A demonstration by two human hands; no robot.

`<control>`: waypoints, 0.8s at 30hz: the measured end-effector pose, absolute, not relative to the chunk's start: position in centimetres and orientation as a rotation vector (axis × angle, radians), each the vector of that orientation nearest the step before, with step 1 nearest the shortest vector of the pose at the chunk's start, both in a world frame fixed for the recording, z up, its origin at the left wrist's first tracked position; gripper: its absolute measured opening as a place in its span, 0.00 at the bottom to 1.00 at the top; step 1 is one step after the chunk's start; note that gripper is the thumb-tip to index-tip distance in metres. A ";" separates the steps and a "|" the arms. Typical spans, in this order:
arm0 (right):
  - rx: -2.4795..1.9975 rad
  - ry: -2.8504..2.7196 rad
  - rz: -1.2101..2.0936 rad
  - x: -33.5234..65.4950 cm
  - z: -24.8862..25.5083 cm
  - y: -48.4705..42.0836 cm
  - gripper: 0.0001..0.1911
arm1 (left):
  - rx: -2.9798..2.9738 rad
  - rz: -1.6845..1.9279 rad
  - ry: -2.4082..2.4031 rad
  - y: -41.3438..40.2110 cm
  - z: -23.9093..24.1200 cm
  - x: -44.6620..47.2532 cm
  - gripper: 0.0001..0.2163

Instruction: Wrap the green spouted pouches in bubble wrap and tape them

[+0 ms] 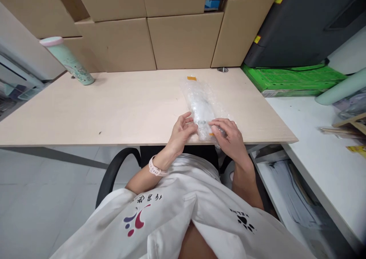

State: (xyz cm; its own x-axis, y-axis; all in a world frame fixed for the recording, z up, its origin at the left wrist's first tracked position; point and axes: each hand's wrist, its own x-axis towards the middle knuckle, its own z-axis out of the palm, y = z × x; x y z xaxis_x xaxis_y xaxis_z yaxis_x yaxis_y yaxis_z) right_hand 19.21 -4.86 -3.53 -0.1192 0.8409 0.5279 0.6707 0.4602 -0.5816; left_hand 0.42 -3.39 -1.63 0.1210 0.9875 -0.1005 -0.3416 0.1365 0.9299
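Note:
A bubble-wrapped package (202, 108) lies on the wooden table near its front edge. Something whitish shows dimly through the clear plastic, but I cannot make out what it is. One piece of orange tape (191, 78) is on the far end, and another bit shows at the near end beside my right hand. Against the left side of the package rests my left hand (183, 131), fingers loosely curved and apart. My right hand (227, 137) has its thumb and fingers closed on the near right part of the bubble wrap.
Cardboard boxes (184, 42) are stacked along the table's back edge. A mint-green tumbler (71, 61) stands at the back left. To the right are a green box (294, 80) under a black case (297, 26) and a white side desk (320, 156). A black chair armrest (114, 167) is below.

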 end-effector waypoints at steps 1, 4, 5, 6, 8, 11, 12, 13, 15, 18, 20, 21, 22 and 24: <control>-1.248 -1.852 0.299 19.2 -3.4 -5.0 0.12 | 0.983 1.241 0.926 -3.6 -1.8 0.7 0.27; -1.195 -1.771 0.464 19.4 -3.3 -5.1 0.14 | 1.270 1.349 0.853 -4.5 -2.4 1.6 0.27; -1.186 -1.733 0.518 19.6 -3.3 -5.2 0.14 | 1.398 1.368 0.835 -4.8 -2.4 2.1 0.27; -1.180 -1.701 0.563 19.9 -3.4 -5.2 0.15 | 1.548 1.378 0.833 -5.0 -2.5 2.6 0.28; -1.182 -1.674 0.607 20.6 -3.6 -5.2 0.15 | 1.885 1.372 0.874 -4.9 -2.4 3.7 0.28; -1.271 -1.680 0.562 22.1 -3.9 -5.8 0.12 | 2.368 1.271 0.973 -4.1 -2.2 5.7 0.25; -1.319 -1.667 0.529 22.6 -3.9 -6.0 0.11 | 2.499 1.208 0.995 -3.8 -2.2 6.3 0.24; -1.366 -1.635 0.490 23.2 -4.0 -6.3 0.10 | 2.612 1.129 1.007 -3.5 -2.2 6.9 0.23; -1.454 -1.540 0.393 24.2 -4.0 -6.8 0.08 | 2.767 0.954 1.015 -3.0 -2.4 7.9 0.24; -1.597 -1.446 0.211 25.2 -4.2 -7.2 0.07 | 2.836 0.759 1.012 -2.8 -3.2 8.9 0.24; -1.663 -1.458 0.120 25.5 -4.3 -7.2 0.08 | 2.834 0.691 1.006 -2.7 -3.7 9.1 0.25; -1.672 -1.483 0.099 25.6 -4.3 -7.2 0.09 | 2.839 0.669 0.993 -2.6 -3.9 9.0 0.27; -1.662 -1.522 0.100 25.6 -4.3 -7.2 0.09 | 2.846 0.653 0.976 -2.6 -4.1 8.8 0.29; -1.614 -1.635 0.155 25.6 -4.0 -7.4 0.09 | 2.860 0.645 0.933 -2.5 -4.4 8.1 0.30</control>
State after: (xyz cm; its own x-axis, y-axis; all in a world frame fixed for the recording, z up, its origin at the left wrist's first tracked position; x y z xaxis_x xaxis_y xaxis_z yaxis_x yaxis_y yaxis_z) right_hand 25.56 -7.45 -4.03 0.1512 0.8803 0.4497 0.7803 0.1730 -0.6010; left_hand 8.10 -2.54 -4.38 0.7285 0.5766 0.3698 0.5495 -0.8143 0.1872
